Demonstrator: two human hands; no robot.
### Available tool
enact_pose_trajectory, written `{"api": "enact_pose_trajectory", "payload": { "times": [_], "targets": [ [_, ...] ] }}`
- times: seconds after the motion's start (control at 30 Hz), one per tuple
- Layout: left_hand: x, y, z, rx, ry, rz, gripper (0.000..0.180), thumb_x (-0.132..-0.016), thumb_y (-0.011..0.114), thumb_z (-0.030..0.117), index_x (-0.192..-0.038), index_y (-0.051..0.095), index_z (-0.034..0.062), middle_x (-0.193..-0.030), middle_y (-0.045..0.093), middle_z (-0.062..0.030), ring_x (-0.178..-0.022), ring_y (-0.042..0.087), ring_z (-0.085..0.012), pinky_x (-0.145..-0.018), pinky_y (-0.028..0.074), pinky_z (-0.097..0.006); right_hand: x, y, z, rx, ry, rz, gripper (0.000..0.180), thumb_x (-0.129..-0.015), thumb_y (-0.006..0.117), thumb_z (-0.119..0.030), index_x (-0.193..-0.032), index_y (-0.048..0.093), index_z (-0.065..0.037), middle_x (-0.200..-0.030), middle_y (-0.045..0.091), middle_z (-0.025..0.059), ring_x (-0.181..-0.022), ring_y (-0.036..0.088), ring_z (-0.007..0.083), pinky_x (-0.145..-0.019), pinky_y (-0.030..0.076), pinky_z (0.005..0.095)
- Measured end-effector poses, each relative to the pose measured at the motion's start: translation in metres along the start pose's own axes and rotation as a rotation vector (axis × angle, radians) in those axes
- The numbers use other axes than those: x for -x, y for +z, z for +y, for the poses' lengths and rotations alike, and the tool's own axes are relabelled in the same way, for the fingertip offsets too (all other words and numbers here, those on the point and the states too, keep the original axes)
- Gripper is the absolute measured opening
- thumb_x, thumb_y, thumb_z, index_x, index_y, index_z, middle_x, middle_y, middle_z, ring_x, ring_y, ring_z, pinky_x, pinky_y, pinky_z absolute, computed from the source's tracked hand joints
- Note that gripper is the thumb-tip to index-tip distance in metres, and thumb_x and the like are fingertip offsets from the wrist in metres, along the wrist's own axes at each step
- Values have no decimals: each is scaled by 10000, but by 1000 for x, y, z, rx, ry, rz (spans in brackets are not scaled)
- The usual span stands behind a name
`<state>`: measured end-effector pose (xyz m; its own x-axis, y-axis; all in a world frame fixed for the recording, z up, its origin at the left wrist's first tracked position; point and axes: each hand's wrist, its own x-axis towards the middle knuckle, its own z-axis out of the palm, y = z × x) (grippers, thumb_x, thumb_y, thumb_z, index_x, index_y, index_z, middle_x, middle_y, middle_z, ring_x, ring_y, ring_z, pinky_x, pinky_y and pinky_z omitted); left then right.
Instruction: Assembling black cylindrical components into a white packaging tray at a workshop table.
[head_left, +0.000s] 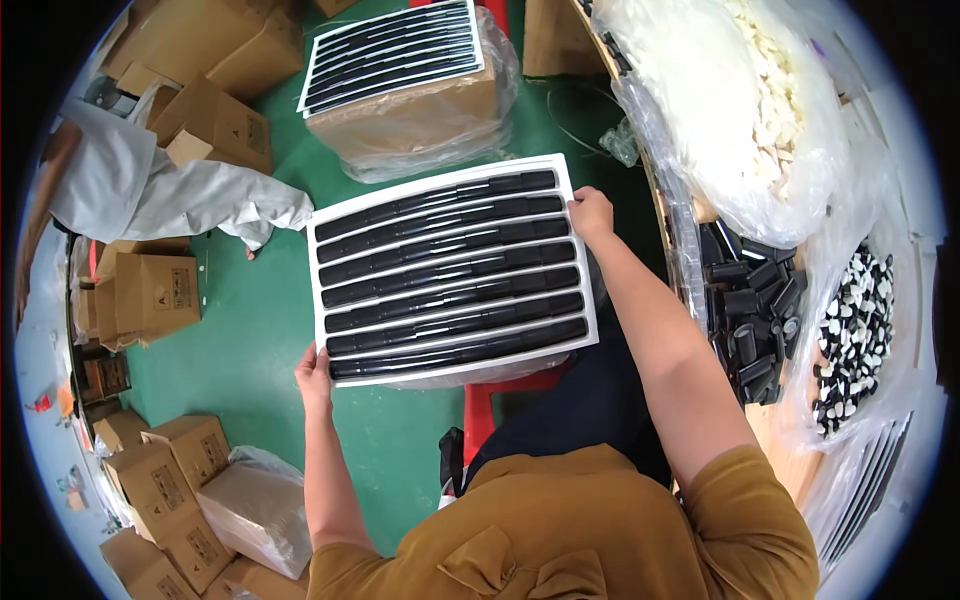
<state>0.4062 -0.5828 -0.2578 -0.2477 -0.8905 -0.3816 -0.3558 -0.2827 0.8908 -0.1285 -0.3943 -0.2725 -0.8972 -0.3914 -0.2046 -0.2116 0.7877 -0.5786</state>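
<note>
A white rectangular tray point(590, 305) is held out in front of my body, tilted slightly. Several long, glossy black segmented strips point(450, 262) lie across it in rows. My left hand point(313, 378) grips its near left corner, thumb on the rim. At the far right corner, my right hand point(592, 214) pinches the edge. The fingers under the tray are hidden on both sides. Beneath the near edge, clear plastic wrap point(440, 379) shows, and what it covers is mostly out of sight.
Beyond stands a plastic-wrapped carton point(420, 122) topped with a similar filled tray point(392, 58). A grey-clothed person point(215, 192) is at the left. Cartons point(157, 293) line the left side. On the right, a bench carries black plastic parts point(752, 315) and bags of white pieces point(690, 110).
</note>
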Motion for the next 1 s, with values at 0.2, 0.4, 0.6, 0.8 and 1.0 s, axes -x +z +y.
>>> {"api": "enact_pose_trajectory", "payload": {
  "times": [0.2,0.4,0.6,0.8,1.0],
  "targets": [
    [0,4,-24,-68,56,91,330,-940,538,77,-1238,547,-65,-1037,661,-93,-919,595,-119,-820,462,-240,2,4,-5,-71,12,90,175,-766,662,-117,-929,672,-52,-938,678,156,-911,645,337,-815,510,407],
    [2,20,-14,-780,136,133,353,-932,549,127,-1248,559,-30,-1191,594,-114,-1007,574,-158,-875,451,-301,3,0,12,-117,-14,132,154,-800,639,-114,-937,663,-49,-967,659,172,-933,623,359,-825,501,433],
    [-6,9,-63,-420,314,233,345,-961,479,160,-1226,553,-48,-1046,634,-136,-913,572,-206,-869,440,-323,46,-4,7,27,27,93,279,-871,562,-182,-1093,604,-18,-1138,570,210,-1071,529,395,-907,449,464],
    [-6,5,-33,-378,107,242,341,-967,483,212,-1149,564,-65,-1096,630,-187,-979,583,-279,-898,432,-378,108,-49,-4,-414,126,-44,485,-881,588,-217,-1279,474,37,-1132,601,207,-1056,578,322,-908,451,383],
    [-8,74,56,-655,659,446,418,-866,611,119,-1237,505,-43,-1176,555,-244,-1080,522,-392,-988,366,-429,188,-251,-1,-817,-91,-315,264,-951,551,-160,-1148,589,11,-977,655,74,-841,623,112,-755,504,246]
  ]
}}
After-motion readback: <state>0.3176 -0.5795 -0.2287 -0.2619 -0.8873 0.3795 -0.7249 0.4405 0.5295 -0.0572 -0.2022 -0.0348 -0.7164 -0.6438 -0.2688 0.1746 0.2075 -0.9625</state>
